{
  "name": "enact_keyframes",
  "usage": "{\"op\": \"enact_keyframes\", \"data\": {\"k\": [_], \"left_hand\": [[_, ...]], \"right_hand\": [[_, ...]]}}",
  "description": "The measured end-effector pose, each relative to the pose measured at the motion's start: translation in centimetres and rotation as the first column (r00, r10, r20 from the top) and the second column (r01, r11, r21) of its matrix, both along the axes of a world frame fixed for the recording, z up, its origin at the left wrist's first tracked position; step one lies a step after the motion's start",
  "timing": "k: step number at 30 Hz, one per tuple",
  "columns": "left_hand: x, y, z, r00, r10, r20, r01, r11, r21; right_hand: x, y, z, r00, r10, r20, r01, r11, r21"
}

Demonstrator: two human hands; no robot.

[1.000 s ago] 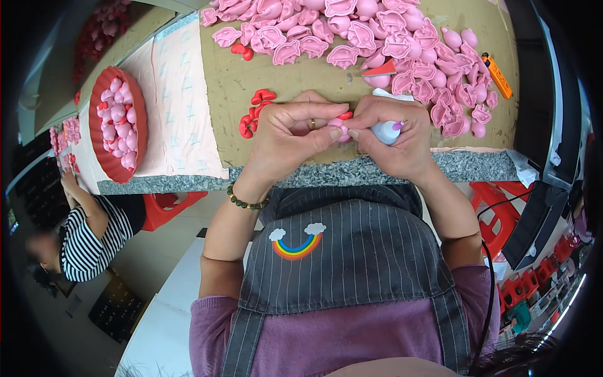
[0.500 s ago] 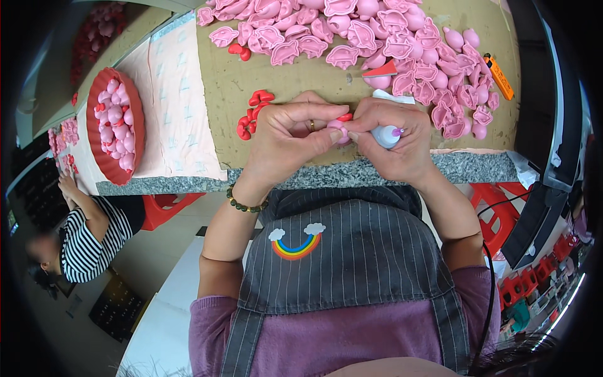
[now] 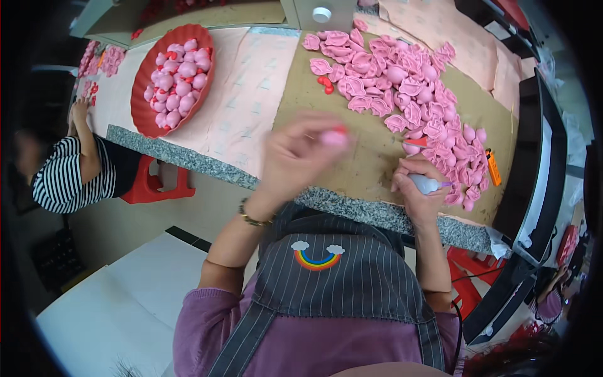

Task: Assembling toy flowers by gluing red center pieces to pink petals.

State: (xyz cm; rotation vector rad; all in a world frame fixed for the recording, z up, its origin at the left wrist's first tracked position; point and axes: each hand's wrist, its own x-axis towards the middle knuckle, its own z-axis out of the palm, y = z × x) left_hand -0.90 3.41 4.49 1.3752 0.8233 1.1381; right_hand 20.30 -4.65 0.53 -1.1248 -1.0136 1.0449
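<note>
From the head camera, here's the left hand (image 3: 300, 151), blurred, its fingers pinching a rounded pink piece (image 3: 333, 136) with a red part (image 3: 340, 129) at its far edge; the piece sits right at those fingertips, over the brown board (image 3: 364, 166), its finer detail lost in the blur. Over on the right, the right hand (image 3: 419, 188) stands well apart from that piece, fingers curled around a small pale bottle (image 3: 424, 183), a firm enough wrap, with the purple tip (image 3: 446, 185) pointing out to the right of them. Just beyond the right fingers, there's a red wedge-shaped thing (image 3: 416, 142) lying at the edge of a big spread of pink moulded pieces (image 3: 396, 75), and that spread runs away beyond both sets of fingers! To the right of the right fingers and slightly farther off, an orange tool (image 3: 493, 167) lies beside the spread. Straight beyond the left fingers, small red pieces (image 3: 326, 83) rest on the board. And well off to the left of the left fingers, farther out, a red fluted bowl (image 3: 139, 113) stands on a pale sheet (image 3: 239, 94), heaped with pink-and-red pieces (image 3: 182, 81).
</note>
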Motion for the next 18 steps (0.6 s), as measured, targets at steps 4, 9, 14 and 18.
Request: {"op": "enact_keyframes", "data": {"k": [4, 9, 14, 18], "left_hand": [[-8.6, 6.4, 1.6, 0.798, 0.542, -0.262, -0.345, 0.769, 0.539], [-14.8, 9.7, 3.6, 0.340, 0.773, -0.536, -0.309, 0.630, 0.712], [-9.4, 9.7, 2.4, 0.620, 0.630, -0.468, -0.119, 0.665, 0.738], [-3.4, 10.0, 0.2, 0.794, 0.372, -0.482, -0.135, 0.879, 0.457]], "right_hand": [[-1.7, 1.0, 1.8, 0.983, 0.000, 0.186, -0.008, 0.999, 0.042], [-3.3, 3.6, 2.3, 0.780, 0.077, 0.621, -0.263, 0.941, 0.214], [-6.0, 7.0, 3.0, 0.555, 0.020, 0.831, -0.272, 0.949, 0.159], [-6.7, 7.9, 3.2, 0.406, 0.100, 0.909, -0.376, 0.924, 0.066]]}}
